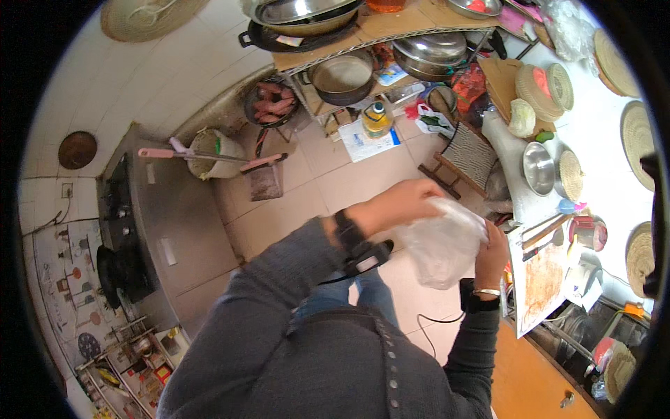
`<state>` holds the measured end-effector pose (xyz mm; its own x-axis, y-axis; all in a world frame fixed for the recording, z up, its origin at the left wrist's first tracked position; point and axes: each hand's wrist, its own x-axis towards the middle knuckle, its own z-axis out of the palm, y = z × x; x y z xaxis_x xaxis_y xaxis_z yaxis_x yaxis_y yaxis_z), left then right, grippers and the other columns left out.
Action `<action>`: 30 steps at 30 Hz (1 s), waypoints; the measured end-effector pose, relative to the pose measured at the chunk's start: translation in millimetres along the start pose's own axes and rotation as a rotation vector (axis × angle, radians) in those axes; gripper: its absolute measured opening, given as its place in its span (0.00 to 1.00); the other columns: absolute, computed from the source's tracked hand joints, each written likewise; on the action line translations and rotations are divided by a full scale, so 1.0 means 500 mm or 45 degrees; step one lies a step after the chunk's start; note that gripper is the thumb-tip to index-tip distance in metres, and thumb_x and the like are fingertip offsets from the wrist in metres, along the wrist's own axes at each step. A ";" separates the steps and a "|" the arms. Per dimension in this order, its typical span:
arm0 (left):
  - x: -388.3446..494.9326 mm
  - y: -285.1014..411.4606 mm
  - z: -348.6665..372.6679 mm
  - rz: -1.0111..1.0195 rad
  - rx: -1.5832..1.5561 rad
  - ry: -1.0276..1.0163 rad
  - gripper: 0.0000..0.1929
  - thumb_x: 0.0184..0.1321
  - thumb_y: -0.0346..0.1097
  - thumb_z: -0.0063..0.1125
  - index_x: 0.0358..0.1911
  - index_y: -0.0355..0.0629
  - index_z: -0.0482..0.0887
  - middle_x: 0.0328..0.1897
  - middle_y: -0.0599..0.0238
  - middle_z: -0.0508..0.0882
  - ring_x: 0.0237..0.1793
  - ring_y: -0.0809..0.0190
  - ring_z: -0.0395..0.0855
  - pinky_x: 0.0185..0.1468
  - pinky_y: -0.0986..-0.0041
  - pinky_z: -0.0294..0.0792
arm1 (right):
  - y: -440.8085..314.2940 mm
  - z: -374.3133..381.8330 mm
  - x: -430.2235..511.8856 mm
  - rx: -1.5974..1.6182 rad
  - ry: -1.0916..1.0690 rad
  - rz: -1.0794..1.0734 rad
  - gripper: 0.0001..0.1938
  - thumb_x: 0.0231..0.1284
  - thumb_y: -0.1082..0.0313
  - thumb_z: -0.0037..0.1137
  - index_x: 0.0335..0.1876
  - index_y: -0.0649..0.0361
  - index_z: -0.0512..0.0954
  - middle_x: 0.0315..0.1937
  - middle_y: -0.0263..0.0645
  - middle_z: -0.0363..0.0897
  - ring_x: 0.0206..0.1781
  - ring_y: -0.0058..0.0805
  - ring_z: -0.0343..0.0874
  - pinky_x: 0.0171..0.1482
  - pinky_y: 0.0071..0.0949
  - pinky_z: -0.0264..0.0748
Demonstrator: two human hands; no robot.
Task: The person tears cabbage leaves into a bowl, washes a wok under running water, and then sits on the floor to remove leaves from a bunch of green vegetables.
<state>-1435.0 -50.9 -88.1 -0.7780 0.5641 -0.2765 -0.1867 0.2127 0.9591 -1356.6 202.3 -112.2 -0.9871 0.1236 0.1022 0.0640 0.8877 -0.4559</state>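
A translucent white plastic bag (439, 251) hangs between my two hands in front of my body. My left hand (405, 207) grips its upper edge from the left, the fingers partly hidden by the plastic. On the other side, my right hand (492, 256) pinches the bag's right edge. The bag is slightly blurred, and I cannot tell whether anything is inside it. Below it lies the tiled floor (314, 209). Close to my right hand is a worn cutting board (542, 277) on the counter, with a knife (542, 249) near its upper end.
A low woven-seat chair (466, 157) stands ahead, near an oil bottle (377, 120). Further left are a bucket (209, 152), a pink-handled brush (193, 154) and a dustpan (267, 180). A metal rack (387, 36) holds pans. Steel bowl (539, 167) and cabbage (522, 118) sit rightward. A cable (434, 319) trails below.
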 end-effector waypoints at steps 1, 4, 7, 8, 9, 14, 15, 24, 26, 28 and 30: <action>-0.018 -0.006 -0.010 0.010 0.088 -0.046 0.19 0.52 0.44 0.65 0.45 0.44 0.78 0.29 0.69 0.76 0.29 0.69 0.73 0.30 0.76 0.66 | 0.004 0.007 0.002 0.131 0.109 -0.097 0.19 0.45 0.82 0.47 0.47 0.62 0.78 0.42 0.46 0.78 0.47 0.48 0.75 0.52 0.37 0.71; -0.073 -0.077 -0.007 -0.120 0.153 -0.173 0.26 0.47 0.43 0.68 0.50 0.46 0.73 0.36 0.62 0.79 0.37 0.63 0.76 0.41 0.72 0.69 | 0.011 0.041 0.005 0.425 0.059 -0.037 0.16 0.52 0.81 0.48 0.47 0.63 0.79 0.42 0.46 0.80 0.46 0.42 0.78 0.52 0.32 0.73; -0.108 -0.237 0.030 -0.397 0.313 -0.217 0.22 0.50 0.39 0.61 0.50 0.44 0.74 0.39 0.48 0.82 0.48 0.43 0.78 0.50 0.59 0.70 | 0.019 0.121 -0.013 0.687 -0.213 0.110 0.10 0.60 0.75 0.52 0.46 0.61 0.80 0.39 0.45 0.82 0.43 0.37 0.82 0.47 0.30 0.76; -0.112 -0.307 0.042 -0.439 0.437 -0.197 0.19 0.52 0.37 0.61 0.49 0.44 0.77 0.41 0.48 0.82 0.48 0.44 0.78 0.51 0.61 0.70 | 0.026 0.159 -0.025 0.637 -0.352 0.167 0.11 0.57 0.76 0.53 0.45 0.60 0.80 0.39 0.45 0.82 0.43 0.38 0.82 0.47 0.30 0.76; -0.108 -0.383 0.048 -0.443 0.557 -0.148 0.17 0.54 0.35 0.60 0.48 0.43 0.79 0.43 0.48 0.82 0.49 0.46 0.78 0.51 0.62 0.70 | 0.035 0.205 -0.035 0.586 -0.466 0.136 0.12 0.55 0.77 0.54 0.45 0.59 0.81 0.40 0.45 0.82 0.43 0.39 0.82 0.47 0.30 0.77; -0.072 -0.732 -0.006 -0.376 0.678 0.092 0.14 0.51 0.30 0.52 0.42 0.44 0.84 0.43 0.51 0.82 0.50 0.46 0.76 0.54 0.60 0.69 | 0.069 0.460 -0.085 0.200 -0.809 0.447 0.13 0.48 0.66 0.63 0.41 0.58 0.81 0.39 0.44 0.82 0.43 0.43 0.81 0.45 0.35 0.77; -0.061 -0.784 -0.032 -0.440 0.727 0.017 0.15 0.52 0.29 0.51 0.44 0.43 0.84 0.46 0.51 0.82 0.49 0.46 0.77 0.56 0.61 0.67 | 0.069 0.503 -0.096 0.053 -0.882 0.431 0.17 0.46 0.60 0.66 0.42 0.57 0.81 0.39 0.44 0.82 0.43 0.43 0.81 0.45 0.35 0.77; -0.034 -0.913 -0.150 -0.855 0.356 0.061 0.18 0.58 0.41 0.60 0.45 0.34 0.80 0.34 0.52 0.84 0.38 0.55 0.83 0.43 0.67 0.74 | 0.023 0.801 -0.098 0.159 -0.765 0.789 0.21 0.45 0.61 0.67 0.47 0.56 0.78 0.37 0.47 0.81 0.42 0.47 0.80 0.43 0.40 0.76; -0.030 -0.930 -0.143 -0.970 0.280 0.044 0.16 0.60 0.41 0.58 0.44 0.34 0.81 0.29 0.52 0.83 0.32 0.56 0.83 0.38 0.67 0.74 | 0.016 0.789 -0.053 0.020 -0.641 0.701 0.21 0.45 0.64 0.67 0.48 0.57 0.78 0.40 0.47 0.81 0.43 0.46 0.80 0.45 0.39 0.76; -0.025 -0.952 -0.124 -0.962 0.081 0.224 0.15 0.61 0.39 0.57 0.44 0.35 0.81 0.27 0.53 0.83 0.27 0.58 0.82 0.33 0.67 0.72 | -0.006 0.745 -0.026 -0.040 -0.422 0.462 0.19 0.47 0.69 0.66 0.48 0.58 0.78 0.43 0.46 0.80 0.44 0.44 0.80 0.47 0.37 0.76; -0.019 -0.979 -0.100 -0.999 -0.146 0.315 0.14 0.62 0.36 0.54 0.47 0.36 0.80 0.25 0.55 0.82 0.19 0.61 0.78 0.26 0.68 0.69 | -0.050 0.738 -0.034 0.345 -0.510 0.352 0.17 0.50 0.74 0.63 0.47 0.60 0.78 0.42 0.45 0.80 0.43 0.45 0.80 0.49 0.36 0.76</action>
<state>-1366.3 -199.9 -551.8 -0.5031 0.0914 -0.8594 -0.7797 0.3810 0.4970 -1395.6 14.2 -428.8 -0.9211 0.1101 -0.3735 0.3404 0.6938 -0.6347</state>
